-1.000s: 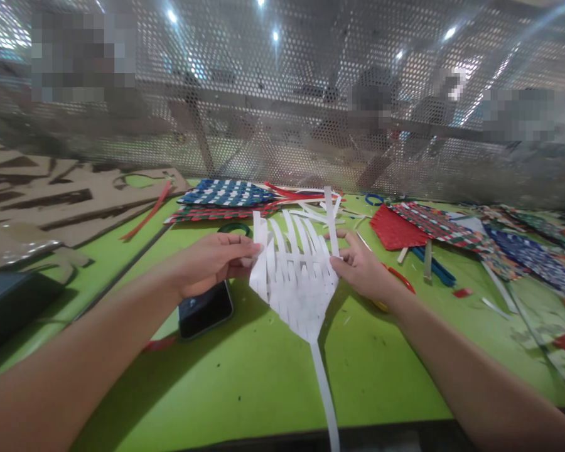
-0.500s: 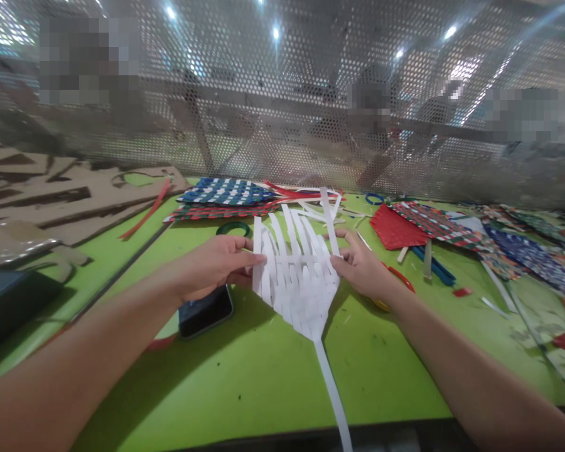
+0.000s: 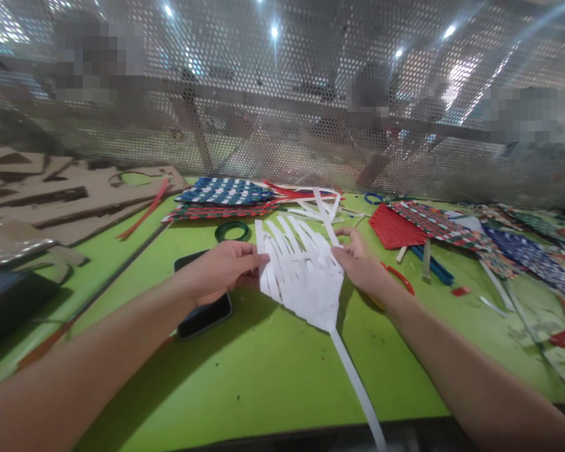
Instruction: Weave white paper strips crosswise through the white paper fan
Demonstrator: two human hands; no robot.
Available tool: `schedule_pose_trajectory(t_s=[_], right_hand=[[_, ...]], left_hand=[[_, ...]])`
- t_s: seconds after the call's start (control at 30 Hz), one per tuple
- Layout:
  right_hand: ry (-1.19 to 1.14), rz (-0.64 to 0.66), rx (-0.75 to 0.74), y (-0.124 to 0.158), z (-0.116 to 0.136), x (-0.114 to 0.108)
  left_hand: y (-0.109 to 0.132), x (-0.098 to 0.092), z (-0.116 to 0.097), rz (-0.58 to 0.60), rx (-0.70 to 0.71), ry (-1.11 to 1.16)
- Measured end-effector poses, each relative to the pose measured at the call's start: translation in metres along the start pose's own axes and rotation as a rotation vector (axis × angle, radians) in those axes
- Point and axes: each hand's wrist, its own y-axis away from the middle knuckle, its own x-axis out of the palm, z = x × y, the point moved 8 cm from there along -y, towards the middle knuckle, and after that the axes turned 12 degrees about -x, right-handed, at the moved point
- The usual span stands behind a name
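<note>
Between my two hands is a white woven strip piece (image 3: 311, 292), with loose strip ends fanning out at its far side and one long tail running toward the table's near edge. My left hand (image 3: 230, 267) is closed on its left edge, thumb on top. At the right edge, my right hand (image 3: 355, 257) pinches it near a strip that sticks out away from me. A black phone (image 3: 204, 319) lies partly under my left hand. Scissors with red and yellow handles (image 3: 402, 279) are partly hidden behind my right wrist.
Behind stand a perforated metal screen (image 3: 273, 125) and a blue-white woven piece (image 3: 226, 191). A green tape roll (image 3: 232, 232) lies nearby. Cardboard scraps (image 3: 51, 194) are heaped at left. To the right are a red woven piece (image 3: 395, 226), other woven pieces and loose strips on the green table (image 3: 282, 383).
The white woven piece has tilted flatter, and its tapered end and long tail have swung to the right. Both hands keep their hold on its edges.
</note>
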Motion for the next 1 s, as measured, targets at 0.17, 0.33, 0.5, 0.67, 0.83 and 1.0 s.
schedule_pose_trajectory(t_s=[0.17,0.33,0.5,0.67,0.83,1.0], right_hand=[[-0.146,-0.024,0.201,0.004,-0.011,0.009],[-0.021,0.085,0.203,0.008,-0.006,0.015],[-0.126,0.095,0.258,0.008,-0.014,0.017],[-0.311,0.005,0.23,0.002,-0.02,0.016],[-0.384,-0.099,0.144,-0.003,-0.015,0.007],[-0.422,-0.13,0.102,-0.004,-0.01,0.004]], left_hand=[[-0.009,-0.008,0.0,-0.1,0.051,-0.01],[-0.016,-0.019,0.005,-0.261,0.059,-0.309],[-0.01,-0.009,0.008,-0.205,0.026,-0.458],[-0.003,0.005,0.004,-0.051,-0.009,-0.222],[-0.001,0.004,0.002,-0.005,-0.027,-0.049],[0.003,0.007,0.005,0.015,-0.053,0.013]])
